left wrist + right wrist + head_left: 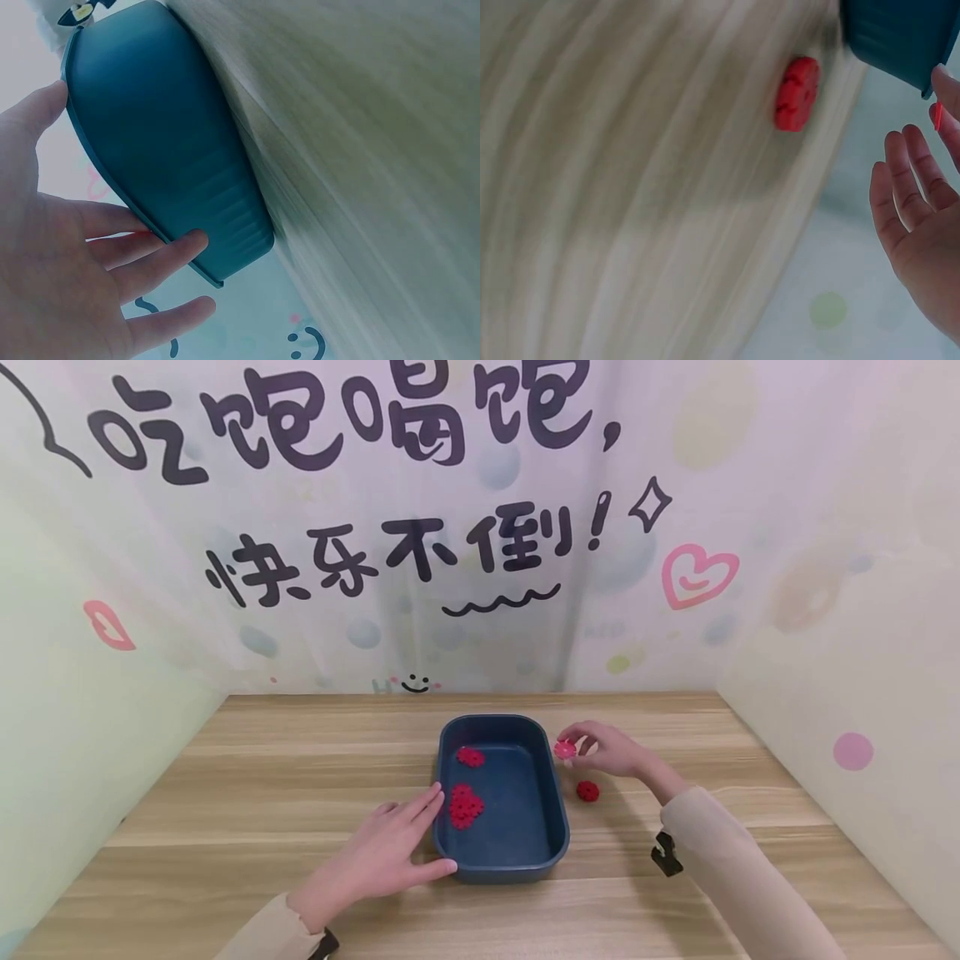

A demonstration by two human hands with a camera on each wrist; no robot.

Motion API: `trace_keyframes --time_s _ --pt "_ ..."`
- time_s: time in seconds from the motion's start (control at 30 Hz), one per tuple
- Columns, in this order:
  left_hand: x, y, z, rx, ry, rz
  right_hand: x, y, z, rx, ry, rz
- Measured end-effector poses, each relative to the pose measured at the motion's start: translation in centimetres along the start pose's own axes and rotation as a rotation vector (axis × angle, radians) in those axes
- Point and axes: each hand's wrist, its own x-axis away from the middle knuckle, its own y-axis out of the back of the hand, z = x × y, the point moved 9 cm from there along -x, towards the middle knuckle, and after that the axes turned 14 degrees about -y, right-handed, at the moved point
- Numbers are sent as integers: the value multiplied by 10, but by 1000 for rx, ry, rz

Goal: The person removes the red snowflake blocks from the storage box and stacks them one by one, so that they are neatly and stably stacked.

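Observation:
My left hand [386, 852] rests on the near left rim of a dark blue rectangular tray [501, 873], fingers extended. In the left wrist view its thumb and fingers spread along the rim. Beyond the tray's right side, my right hand [611, 750] pinches a red gear-like disc [565, 749] between thumb and index finger, close to the rim. The right wrist view shows only a thin edge of that disc [938, 116], the other fingers loosely extended. Inside the tray lie a red piece [470, 757] toward the back and a cluster of red pieces [465, 810] along the left.
Another red toothed disc [588, 791] lies on the wooden table [300, 760], right of the tray and under my right hand. A printed curtain [525, 643] hangs behind the table, with pale walls at both sides.

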Motion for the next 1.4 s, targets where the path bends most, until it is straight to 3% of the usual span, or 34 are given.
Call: trace_keyframes --time_s 0.53,0.73,0.97,1.4 --pt "-1 -1 1 -4 2 -8 23 -9 -36 0 -93 64" --pt "-1 0 1 -7 0 -4 30 -16 -39 -5 -65 103" --pt "-1 0 0 2 0 5 33 -19 -42 10 -45 94" --pt "-1 0 1 -5 3 4 35 -20 -45 38 -100 51"
